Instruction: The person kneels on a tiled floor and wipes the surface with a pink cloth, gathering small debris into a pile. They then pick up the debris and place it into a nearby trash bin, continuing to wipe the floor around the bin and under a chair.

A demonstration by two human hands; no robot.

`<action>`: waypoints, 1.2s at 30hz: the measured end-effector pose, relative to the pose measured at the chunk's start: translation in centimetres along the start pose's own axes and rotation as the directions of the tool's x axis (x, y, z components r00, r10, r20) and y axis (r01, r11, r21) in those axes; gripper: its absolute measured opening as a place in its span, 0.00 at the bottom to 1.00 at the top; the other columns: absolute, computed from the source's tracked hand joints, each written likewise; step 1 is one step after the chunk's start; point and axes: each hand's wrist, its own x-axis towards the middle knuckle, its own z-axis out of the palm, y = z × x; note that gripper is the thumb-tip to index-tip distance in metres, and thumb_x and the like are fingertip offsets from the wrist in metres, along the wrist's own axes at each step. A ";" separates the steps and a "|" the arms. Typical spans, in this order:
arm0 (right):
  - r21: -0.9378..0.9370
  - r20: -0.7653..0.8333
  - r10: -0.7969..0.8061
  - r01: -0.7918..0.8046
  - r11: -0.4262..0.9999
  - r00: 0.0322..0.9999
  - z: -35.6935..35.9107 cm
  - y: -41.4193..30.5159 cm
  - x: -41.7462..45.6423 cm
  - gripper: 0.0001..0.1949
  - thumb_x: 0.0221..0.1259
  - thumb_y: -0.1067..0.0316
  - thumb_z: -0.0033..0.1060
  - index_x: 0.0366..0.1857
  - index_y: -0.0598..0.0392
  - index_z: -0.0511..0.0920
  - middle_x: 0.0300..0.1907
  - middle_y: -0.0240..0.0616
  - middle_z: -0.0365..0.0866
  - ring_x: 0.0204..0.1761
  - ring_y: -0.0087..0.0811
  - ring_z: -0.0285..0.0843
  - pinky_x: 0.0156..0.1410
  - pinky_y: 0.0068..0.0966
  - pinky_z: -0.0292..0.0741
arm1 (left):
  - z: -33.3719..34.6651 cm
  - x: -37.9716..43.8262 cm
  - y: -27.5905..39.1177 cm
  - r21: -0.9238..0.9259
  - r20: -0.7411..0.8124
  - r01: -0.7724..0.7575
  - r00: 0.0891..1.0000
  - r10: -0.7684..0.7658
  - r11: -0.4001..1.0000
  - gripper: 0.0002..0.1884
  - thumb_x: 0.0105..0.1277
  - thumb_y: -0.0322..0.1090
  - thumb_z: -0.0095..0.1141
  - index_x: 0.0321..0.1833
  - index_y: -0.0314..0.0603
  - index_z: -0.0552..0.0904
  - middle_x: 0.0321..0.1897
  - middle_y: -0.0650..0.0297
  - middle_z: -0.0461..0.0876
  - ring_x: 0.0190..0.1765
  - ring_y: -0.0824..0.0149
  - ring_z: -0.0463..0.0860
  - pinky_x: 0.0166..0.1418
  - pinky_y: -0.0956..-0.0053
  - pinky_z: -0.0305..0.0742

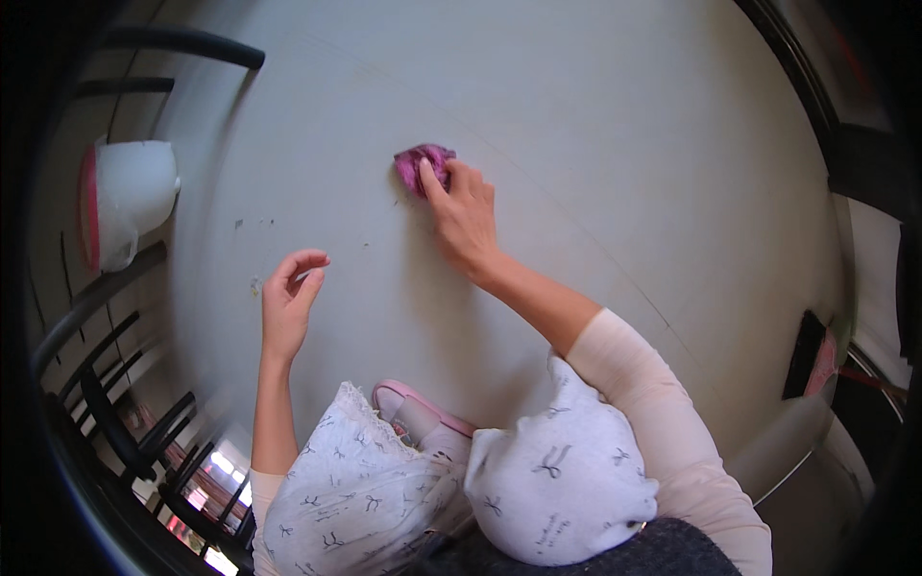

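Observation:
My right hand grips a bunched purple cloth against the pale grey floor. The thumb and fingertips lie on top of the cloth, and part of it is hidden under them. To the left, my left hand is held with its fingers curled and a gap between thumb and forefinger, nothing in it. Small dark and yellowish specks dot the floor near that hand and below the cloth. Both knees are bent, covered in white bow-printed trousers, and a pink slipper shows between them.
At the left stands a white plastic bucket with a pink rim, beside black metal tubes. A black rack-like frame fills the lower left. On the right lies a brush head with black bristles and a pink body.

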 end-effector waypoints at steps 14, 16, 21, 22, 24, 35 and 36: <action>-0.216 0.502 0.615 -0.600 0.770 0.608 -24.2 10.9 -5.4 0.38 0.51 0.75 0.58 0.72 0.59 0.60 0.54 0.51 0.63 0.57 0.45 0.66 0.67 0.33 0.67 | 0.4 1.1 -1.8 -0.195 -0.101 -0.058 0.994 0.039 0.979 0.10 0.70 0.30 0.56 0.50 0.34 0.81 0.46 0.63 0.83 0.53 0.71 0.80 0.60 0.75 0.74; -0.224 0.599 0.504 -0.473 0.852 0.623 -22.4 10.5 -7.6 0.45 0.48 0.81 0.58 0.75 0.62 0.49 0.58 0.55 0.61 0.59 0.50 0.64 0.69 0.36 0.65 | 0.6 1.6 -2.2 -0.259 -0.100 -0.103 0.992 0.079 0.960 0.10 0.70 0.30 0.56 0.50 0.34 0.81 0.46 0.63 0.83 0.53 0.71 0.80 0.59 0.76 0.73; -0.352 0.386 0.408 -0.276 0.894 0.828 -13.6 6.3 -13.2 0.38 0.59 0.83 0.52 0.75 0.62 0.48 0.54 0.52 0.63 0.54 0.45 0.63 0.62 0.34 0.67 | -0.5 1.8 -4.4 -0.330 -0.190 -0.150 0.978 0.090 0.932 0.09 0.69 0.29 0.57 0.49 0.34 0.81 0.45 0.64 0.83 0.51 0.72 0.80 0.58 0.77 0.74; 0.049 0.302 0.714 -0.758 0.650 0.632 -12.5 5.7 -12.7 0.38 0.60 0.84 0.50 0.75 0.61 0.47 0.53 0.50 0.63 0.53 0.44 0.62 0.61 0.33 0.67 | -0.7 1.9 -5.0 -0.355 -0.209 -0.130 0.976 0.057 0.926 0.09 0.70 0.29 0.56 0.49 0.33 0.81 0.44 0.63 0.83 0.50 0.72 0.80 0.58 0.77 0.74; 0.393 0.330 0.829 -0.864 0.315 0.451 -9.5 3.5 -10.8 0.31 0.66 0.77 0.49 0.72 0.61 0.52 0.51 0.48 0.63 0.52 0.41 0.61 0.60 0.31 0.67 | -0.8 1.7 -6.1 -0.401 -0.251 -0.070 0.967 -0.037 0.913 0.09 0.70 0.29 0.56 0.49 0.33 0.81 0.44 0.63 0.83 0.50 0.72 0.81 0.58 0.77 0.75; -0.042 0.001 0.353 -0.353 0.935 0.936 9.4 -11.6 -0.2 0.37 0.55 0.85 0.50 0.73 0.67 0.52 0.62 0.55 0.60 0.59 0.51 0.61 0.66 0.43 0.61 | -1.1 -0.7 -7.1 -0.685 -0.355 -0.076 0.903 -0.241 0.725 0.09 0.71 0.32 0.55 0.48 0.36 0.80 0.42 0.63 0.83 0.49 0.72 0.81 0.58 0.76 0.76; 0.005 0.005 0.396 -0.396 0.918 0.918 10.5 -12.6 0.7 0.36 0.57 0.82 0.53 0.73 0.62 0.54 0.61 0.55 0.61 0.60 0.52 0.60 0.66 0.42 0.61 | -1.3 -0.9 -6.9 -0.699 -0.342 -0.043 0.896 -0.282 0.714 0.09 0.72 0.33 0.55 0.49 0.36 0.79 0.44 0.61 0.82 0.51 0.69 0.81 0.60 0.71 0.75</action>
